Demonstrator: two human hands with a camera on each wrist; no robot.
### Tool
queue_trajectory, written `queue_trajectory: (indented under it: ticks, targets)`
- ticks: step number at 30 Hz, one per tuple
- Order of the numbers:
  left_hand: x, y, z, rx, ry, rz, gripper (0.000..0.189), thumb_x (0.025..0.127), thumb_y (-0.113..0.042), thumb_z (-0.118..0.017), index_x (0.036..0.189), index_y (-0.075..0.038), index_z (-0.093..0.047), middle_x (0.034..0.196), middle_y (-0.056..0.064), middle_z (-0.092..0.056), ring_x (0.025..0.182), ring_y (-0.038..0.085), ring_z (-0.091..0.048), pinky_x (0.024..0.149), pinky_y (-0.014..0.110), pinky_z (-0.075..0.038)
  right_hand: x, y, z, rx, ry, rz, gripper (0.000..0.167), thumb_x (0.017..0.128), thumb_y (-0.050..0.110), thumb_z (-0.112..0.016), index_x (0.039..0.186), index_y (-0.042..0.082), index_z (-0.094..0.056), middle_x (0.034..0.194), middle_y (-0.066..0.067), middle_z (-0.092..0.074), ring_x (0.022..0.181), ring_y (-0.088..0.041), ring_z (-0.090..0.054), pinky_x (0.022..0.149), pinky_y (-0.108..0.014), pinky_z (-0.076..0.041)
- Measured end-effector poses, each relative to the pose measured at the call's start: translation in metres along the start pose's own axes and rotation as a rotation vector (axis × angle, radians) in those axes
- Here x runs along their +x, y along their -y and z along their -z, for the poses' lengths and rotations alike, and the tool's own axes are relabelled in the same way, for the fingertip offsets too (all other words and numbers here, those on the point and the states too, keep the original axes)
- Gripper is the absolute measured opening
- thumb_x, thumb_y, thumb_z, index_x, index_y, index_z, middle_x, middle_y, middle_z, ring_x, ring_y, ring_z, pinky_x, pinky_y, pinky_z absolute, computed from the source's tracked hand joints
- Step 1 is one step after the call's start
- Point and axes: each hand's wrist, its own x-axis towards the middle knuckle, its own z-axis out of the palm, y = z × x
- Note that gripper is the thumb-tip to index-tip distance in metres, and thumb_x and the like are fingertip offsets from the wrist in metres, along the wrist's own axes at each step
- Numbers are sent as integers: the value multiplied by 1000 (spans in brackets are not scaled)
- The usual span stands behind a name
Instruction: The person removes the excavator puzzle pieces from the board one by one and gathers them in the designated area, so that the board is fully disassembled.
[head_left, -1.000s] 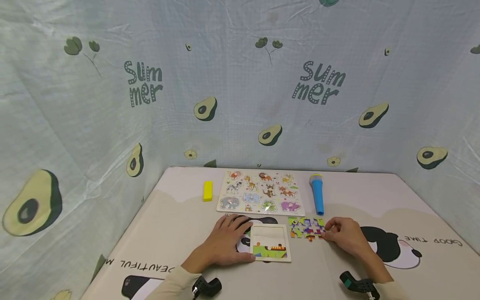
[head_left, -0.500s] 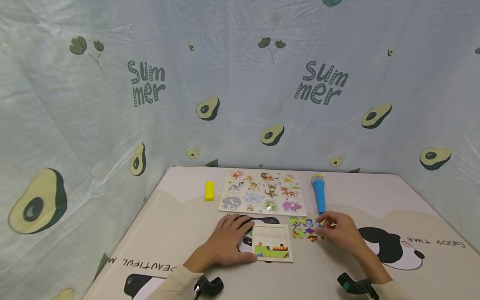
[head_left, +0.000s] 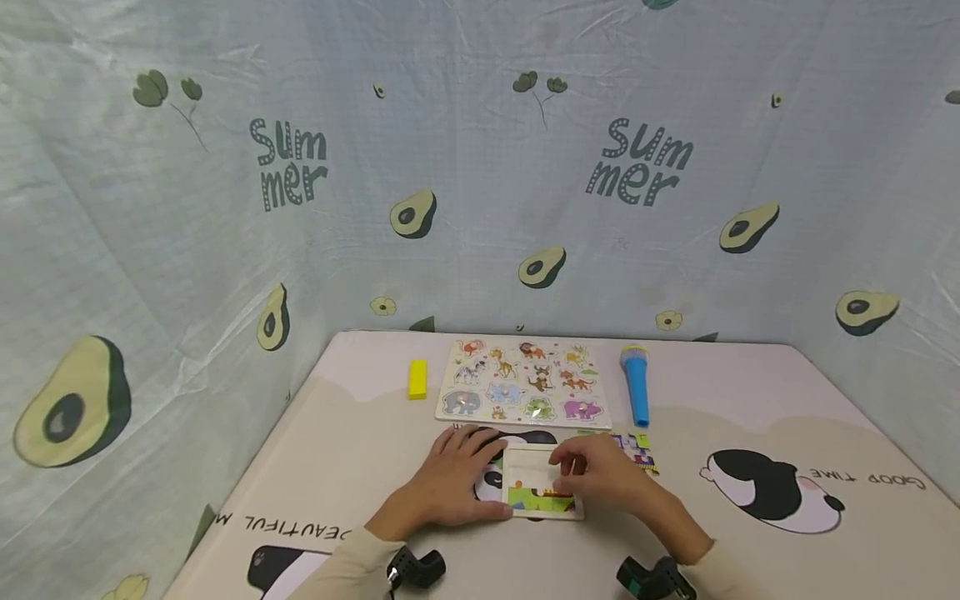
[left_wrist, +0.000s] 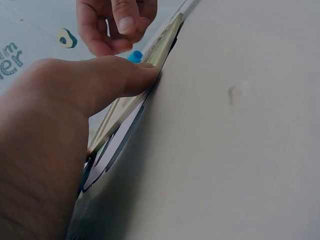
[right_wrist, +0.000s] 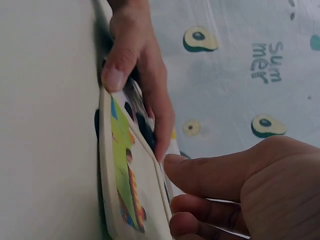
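Your right hand point(head_left: 606, 475) has left the pieces point(head_left: 642, 455) beyond it for the frame point(head_left: 531, 467), suggesting placement; I can't tell its pinch. Your left hand point(head_left: 450, 483) spreads alongside.

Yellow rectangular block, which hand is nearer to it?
Left. The left hand is in front of the block, touching the cream square puzzle frame; the right hand is farther, over that frame's right side.

Two grips point(head_left: 450, 483) point(head_left: 606, 473) have one framed tray point(head_left: 529, 467) between them, one jigsaw cluster point(head_left: 642, 452) by the right; beyond both, one animal board point(head_left: 520, 375), one yellow block point(head_left: 417, 380), one microphone point(head_left: 637, 392).
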Motion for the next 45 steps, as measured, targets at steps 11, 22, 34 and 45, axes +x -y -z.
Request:
queue_trajectory:
  ticks: [11,22,34,45]
  targets:
    - [2,4,3,-12,-11,9,95,79,-82,-56,154,-25,-44,158,-2,-40,148,29,-29,120,60,-19,16,20,-34,13,104,11,26,81,17,-84,105,13,-74,83,6,-59,74,-12,-54,65,-26,-45]
    - [4,2,2,-14,2,-3,95,79,-83,-55,154,-26,-44,159,-2,-40,149,29,-29,120,58,-21,10,18,-43,8,60,-12,29,81,12,-82,104,15,-64,85,4,-56,75,-12,-51,65,-26,-42]
    - [0,2,3,-37,13,15,96,78,-82,-57,154,-25,-45,159,-1,-40,149,28,-28,120,59,-19,7,23,-46,21,66,4,26,88,10,-72,107,18,-56,79,8,-58,67,-9,-52,60,-25,-43]
    - [1,2,2,-31,14,17,97,78,-83,-57,155,-26,-44,160,-2,-39,149,27,-27,120,58,-19,2,20,-40,171,8,-1,15,95,6,-65,107,14,-59,85,3,-58,78,-15,-53,67,-26,-44]
